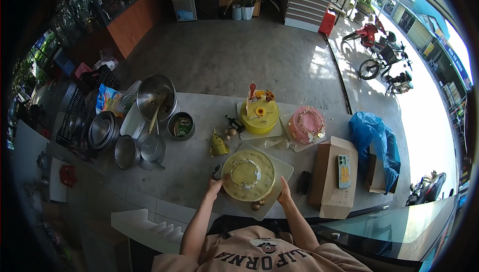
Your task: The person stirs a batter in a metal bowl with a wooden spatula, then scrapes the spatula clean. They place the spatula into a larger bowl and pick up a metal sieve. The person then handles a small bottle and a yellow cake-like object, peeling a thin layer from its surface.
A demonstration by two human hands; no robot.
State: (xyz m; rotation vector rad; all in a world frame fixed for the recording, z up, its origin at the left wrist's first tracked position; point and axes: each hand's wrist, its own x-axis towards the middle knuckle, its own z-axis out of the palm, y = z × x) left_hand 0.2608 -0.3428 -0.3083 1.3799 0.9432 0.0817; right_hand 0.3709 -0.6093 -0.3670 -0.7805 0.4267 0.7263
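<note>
Before me a round pale-green cake (265, 176) with a ring of beads on top rests on a square white cake board (283, 169). My left hand (215, 186) grips the board's left side, its fingers close against the cake. On the opposite side, my right hand (285, 192) holds the board's right edge. A small dark object (217, 171), partly hidden, shows by my left fingertips. Brown balls (256, 205) sit at the cake's near edge. Farther back stand a yellow cake (259, 120) with sunflower decorations and a pink cake (301, 124) trimmed with pearls.
A gold paper crown (219, 144) and a small dark bottle (235, 123) lie left of the yellow cake. Metal bowls (156, 96) crowd the table's left. At right are a cardboard box (334, 201) bearing a phone (343, 171), a black object (304, 183) and a blue plastic bag (374, 130).
</note>
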